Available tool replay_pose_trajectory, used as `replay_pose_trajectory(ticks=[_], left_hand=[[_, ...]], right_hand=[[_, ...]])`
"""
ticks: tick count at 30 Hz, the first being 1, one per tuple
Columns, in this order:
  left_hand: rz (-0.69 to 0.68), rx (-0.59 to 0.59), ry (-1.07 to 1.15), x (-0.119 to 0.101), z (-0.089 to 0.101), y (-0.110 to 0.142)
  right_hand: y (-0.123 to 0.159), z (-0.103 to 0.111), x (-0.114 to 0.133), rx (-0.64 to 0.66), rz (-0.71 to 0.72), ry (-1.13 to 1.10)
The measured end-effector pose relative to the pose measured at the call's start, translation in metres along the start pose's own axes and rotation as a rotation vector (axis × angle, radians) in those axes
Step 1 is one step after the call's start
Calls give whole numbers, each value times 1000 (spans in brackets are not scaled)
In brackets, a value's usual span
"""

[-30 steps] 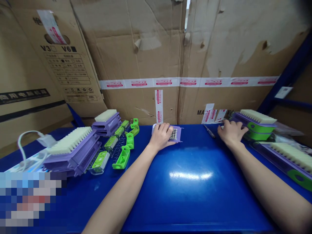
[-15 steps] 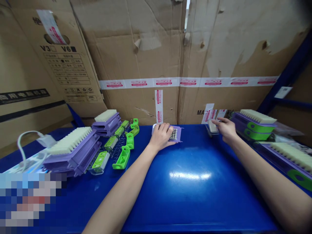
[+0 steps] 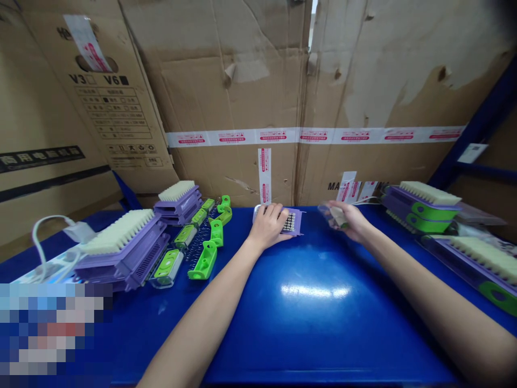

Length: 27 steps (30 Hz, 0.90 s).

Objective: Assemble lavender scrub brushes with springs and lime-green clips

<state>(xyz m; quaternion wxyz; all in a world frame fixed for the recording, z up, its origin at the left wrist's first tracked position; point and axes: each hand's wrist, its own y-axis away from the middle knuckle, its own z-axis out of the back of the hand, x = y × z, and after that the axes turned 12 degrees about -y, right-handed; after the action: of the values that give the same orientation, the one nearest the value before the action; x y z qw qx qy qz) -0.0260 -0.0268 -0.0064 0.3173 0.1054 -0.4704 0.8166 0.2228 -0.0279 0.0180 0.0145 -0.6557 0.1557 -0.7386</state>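
Observation:
Near the back of the blue table, my left hand (image 3: 266, 225) is closed over a purple plastic part (image 3: 297, 222) with rows of small light studs, pressing or holding it on the table. Its left end lies partly under my fingers. My right hand (image 3: 350, 220) pinches a clear plastic piece (image 3: 334, 215) to the right of the purple part, apart from it. Something pale and a bit of green show in this piece, but motion blurs it. Green plastic brackets (image 3: 204, 262), springs (image 3: 196, 242) and clear pieces with green tops (image 3: 167, 268) lie left of my left hand.
Stacked purple parts with cream bristle blocks (image 3: 121, 230) stand at left, beside a white plug and cable (image 3: 78, 230). More bristle-topped purple parts with green ends (image 3: 432, 207) sit at right. Cardboard (image 3: 234, 97) walls the back of the blue table (image 3: 315, 334).
My right hand has moved left, towards the purple part, carrying the clear plastic piece. My left hand keeps its hold on the purple part. The view has shifted slightly.

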Motion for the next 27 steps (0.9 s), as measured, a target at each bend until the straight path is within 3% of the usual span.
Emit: replay_pose_trajectory(ticks=[5,9,20,25,27], left_hand=[[9,11,4,-1,1,0],[16,43,2,-1,1,0],[1,-3,-22,0,2,-1],[11,33,-7,-1,0,0],[14,45,-11,-1,0,0]], right_hand=[[15,-11,2,42,333,872],[20,-16,5,136,349,1141],[14,-3,0,-28,460,1242],[15,-1,6,-273,575,1005],[17,-3,9,-300,603,854]])
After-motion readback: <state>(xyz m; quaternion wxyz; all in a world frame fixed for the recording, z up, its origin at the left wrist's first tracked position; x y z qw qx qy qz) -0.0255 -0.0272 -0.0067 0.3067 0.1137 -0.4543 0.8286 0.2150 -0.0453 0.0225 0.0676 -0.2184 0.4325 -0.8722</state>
